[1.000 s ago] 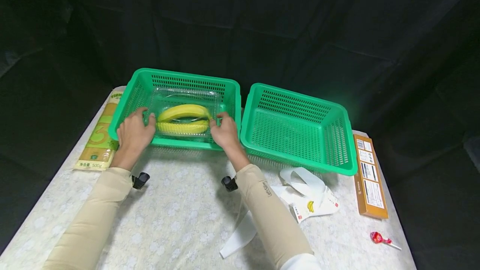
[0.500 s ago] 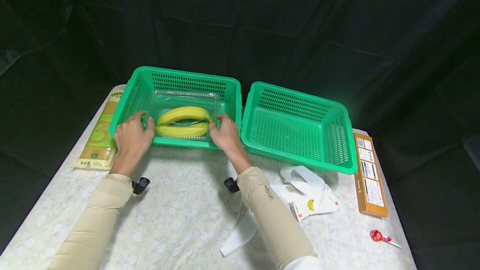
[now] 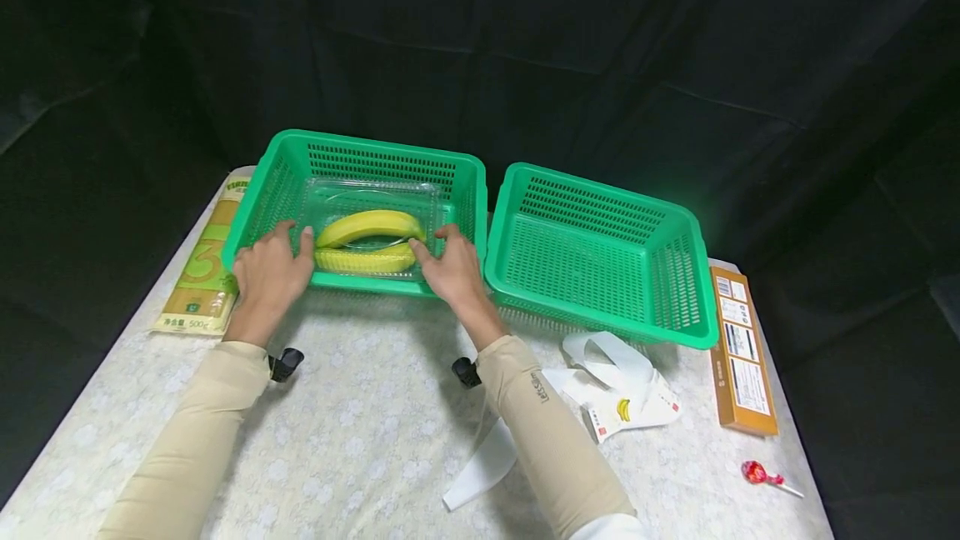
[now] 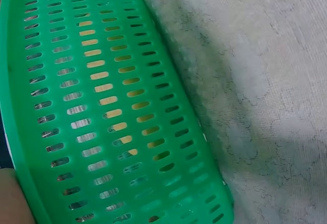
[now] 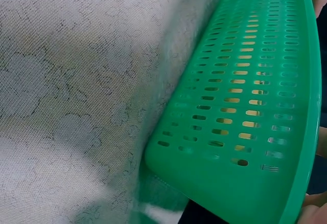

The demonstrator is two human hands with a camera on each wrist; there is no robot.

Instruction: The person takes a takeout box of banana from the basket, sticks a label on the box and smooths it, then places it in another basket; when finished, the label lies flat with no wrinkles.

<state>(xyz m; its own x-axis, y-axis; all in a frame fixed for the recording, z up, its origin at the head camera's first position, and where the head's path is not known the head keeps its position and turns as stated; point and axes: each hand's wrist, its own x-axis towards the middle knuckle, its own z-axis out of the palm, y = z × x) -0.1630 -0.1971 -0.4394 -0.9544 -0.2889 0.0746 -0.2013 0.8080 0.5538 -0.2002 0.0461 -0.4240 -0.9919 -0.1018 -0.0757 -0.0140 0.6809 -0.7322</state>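
Observation:
A clear plastic clamshell box [image 3: 372,198] sits inside the left green basket [image 3: 382,145]. Two yellow bananas [image 3: 367,226] lie under its lid, side by side. My left hand [image 3: 272,272] grips the box's left side, thumb toward the lid, fingertips hidden beyond the edge. At the right side my right hand [image 3: 456,271] holds the box, its thumb over the near right corner. Through the basket's slotted front wall [image 4: 110,101], the left wrist view shows bits of yellow. The right wrist view shows the same wall [image 5: 240,91] from the other end.
A second green basket [image 3: 573,261] stands right of the first. White banana-printed packaging [image 3: 626,407] lies before it. An orange box [image 3: 742,352] and a red lollipop [image 3: 756,472] lie at the right. Left of the baskets is a yellow-green 500 g bag [image 3: 202,273].
The clear box with the bananas has sunk slightly lower in the left basket, both hands moving with it. The right thumb has shifted a little left across the lid.

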